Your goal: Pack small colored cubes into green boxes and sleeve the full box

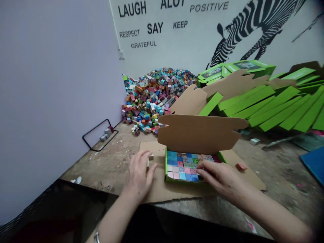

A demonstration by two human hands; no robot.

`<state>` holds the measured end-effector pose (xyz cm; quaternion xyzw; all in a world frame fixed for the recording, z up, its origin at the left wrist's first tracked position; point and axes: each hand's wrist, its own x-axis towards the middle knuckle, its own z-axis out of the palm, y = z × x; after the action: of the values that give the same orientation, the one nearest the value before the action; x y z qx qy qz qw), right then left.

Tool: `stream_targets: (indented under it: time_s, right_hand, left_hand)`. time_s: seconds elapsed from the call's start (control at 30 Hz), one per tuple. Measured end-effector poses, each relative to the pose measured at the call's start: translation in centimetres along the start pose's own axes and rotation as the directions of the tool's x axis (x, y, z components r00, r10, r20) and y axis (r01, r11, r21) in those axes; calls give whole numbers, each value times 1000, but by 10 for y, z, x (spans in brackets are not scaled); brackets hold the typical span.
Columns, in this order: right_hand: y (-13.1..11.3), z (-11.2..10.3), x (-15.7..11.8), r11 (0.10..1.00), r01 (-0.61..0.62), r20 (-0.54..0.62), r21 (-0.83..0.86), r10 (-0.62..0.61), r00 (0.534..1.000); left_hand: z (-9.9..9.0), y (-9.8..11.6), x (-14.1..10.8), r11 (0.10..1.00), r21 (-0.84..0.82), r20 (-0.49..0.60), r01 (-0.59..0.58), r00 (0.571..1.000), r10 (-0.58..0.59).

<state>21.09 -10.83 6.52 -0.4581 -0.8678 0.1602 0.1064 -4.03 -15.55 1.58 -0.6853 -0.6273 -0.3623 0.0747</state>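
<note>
An open green box (165,168) with a raised brown cardboard lid (198,133) holds rows of small patterned cubes (180,164). My right hand (219,175) is over the box's right front part, thumb and fingers pinched at the cubes; whether a cube is between the fingertips is hidden. Left of the box, my left hand (139,173) rests over the flat cardboard sheet (158,192), its thumb apart from the fingers. A few pale cubes (151,156) lie at its fingers, partly covered by the hand.
A big heap of colourful cubes (159,91) stands against the wall. Flat green boxes (268,104) are stacked at the back right. A black wire frame (87,143) and grey cubes (103,137) are at left, a reddish block (241,166) at right. The table's front edge is close.
</note>
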Motion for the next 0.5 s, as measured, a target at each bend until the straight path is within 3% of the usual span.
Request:
stream_targets:
  time_s: [0.07,0.13,0.23,0.4,0.5]
  right_hand:
    - [-5,-2,-1,999,38,-24,39,-37,999]
    - [-13,-3,1,992,96,-41,76,-94,995]
    - [-28,-3,6,980,168,-40,107,-164,986]
    - [-53,4,26,960,229,-55,159,-223,973]
    - [-64,15,48,938,290,-121,192,-271,955]
  left_hand:
    - [0,-23,4,994,65,149,91,984,-100]
    - [-1,-38,10,989,60,328,137,933,-149]
    - [-3,-44,18,987,26,478,159,865,-152]
    - [-6,-31,11,990,-49,302,133,947,-112]
    - [-10,-21,3,985,-150,241,80,970,-42]
